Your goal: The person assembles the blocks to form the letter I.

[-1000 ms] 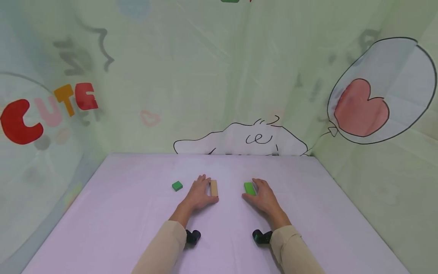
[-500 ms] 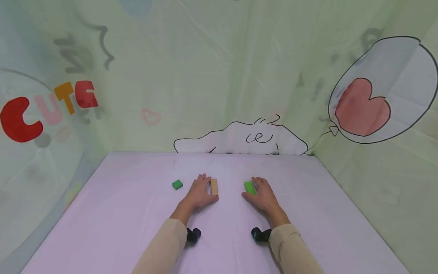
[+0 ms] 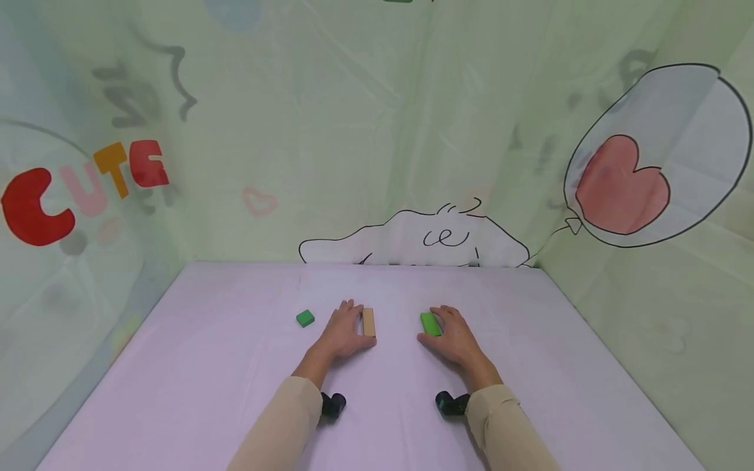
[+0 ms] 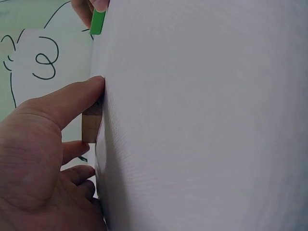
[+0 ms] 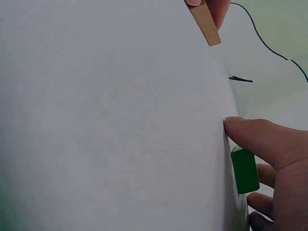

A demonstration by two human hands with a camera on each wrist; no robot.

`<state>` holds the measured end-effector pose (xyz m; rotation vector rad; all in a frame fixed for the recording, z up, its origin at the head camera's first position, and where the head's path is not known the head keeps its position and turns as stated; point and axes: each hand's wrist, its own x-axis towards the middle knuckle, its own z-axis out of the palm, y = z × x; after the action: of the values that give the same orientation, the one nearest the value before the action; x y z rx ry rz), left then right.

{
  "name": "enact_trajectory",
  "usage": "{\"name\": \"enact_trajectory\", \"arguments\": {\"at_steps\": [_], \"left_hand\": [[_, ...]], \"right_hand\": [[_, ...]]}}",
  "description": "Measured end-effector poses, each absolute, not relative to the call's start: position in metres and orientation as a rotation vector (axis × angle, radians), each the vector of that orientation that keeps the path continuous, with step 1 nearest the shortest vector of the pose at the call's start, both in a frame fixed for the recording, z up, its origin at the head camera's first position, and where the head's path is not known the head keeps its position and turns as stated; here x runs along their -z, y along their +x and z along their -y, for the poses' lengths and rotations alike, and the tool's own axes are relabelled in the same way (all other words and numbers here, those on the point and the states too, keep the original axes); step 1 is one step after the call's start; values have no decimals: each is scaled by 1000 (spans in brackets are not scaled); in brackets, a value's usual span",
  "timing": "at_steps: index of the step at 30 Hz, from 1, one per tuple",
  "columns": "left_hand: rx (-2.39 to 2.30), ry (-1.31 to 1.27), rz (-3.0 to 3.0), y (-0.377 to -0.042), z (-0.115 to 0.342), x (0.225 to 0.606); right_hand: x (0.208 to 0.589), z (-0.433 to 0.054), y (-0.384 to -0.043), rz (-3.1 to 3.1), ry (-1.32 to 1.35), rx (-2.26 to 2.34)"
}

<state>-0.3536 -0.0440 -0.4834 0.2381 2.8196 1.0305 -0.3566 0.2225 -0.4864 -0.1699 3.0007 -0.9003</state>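
One wooden block [image 3: 368, 322] gripped endwise by left hand [image 3: 341, 332], one lime-green block [image 3: 429, 324] likewise by right hand [image 3: 457, 339].

Lime block [image 3: 430, 324]; tan block [image 3: 368, 322]; dark green block [image 3: 305, 318]; lilac tabletop [image 3: 400, 379]; beige sleeves [image 3: 279, 422].

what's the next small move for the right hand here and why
I'd probably slide the light green block a little toward the wooden block with the right hand: its thumb and fingers already frame that block, the left hand is likewise placed around the wooden one, and a gap separates the two blocks on the table.
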Motion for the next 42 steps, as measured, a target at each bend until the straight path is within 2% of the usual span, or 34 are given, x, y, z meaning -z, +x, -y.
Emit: {"name": "enact_trajectory", "arguments": {"at_steps": [24, 42], "left_hand": [[-1044, 239, -2817, -352, 44, 482], [-1038, 239, -2817, -353, 44, 482]], "right_hand": [[488, -233, -358, -2976, -243, 838], [489, -231, -358, -2959, -134, 942]]}}
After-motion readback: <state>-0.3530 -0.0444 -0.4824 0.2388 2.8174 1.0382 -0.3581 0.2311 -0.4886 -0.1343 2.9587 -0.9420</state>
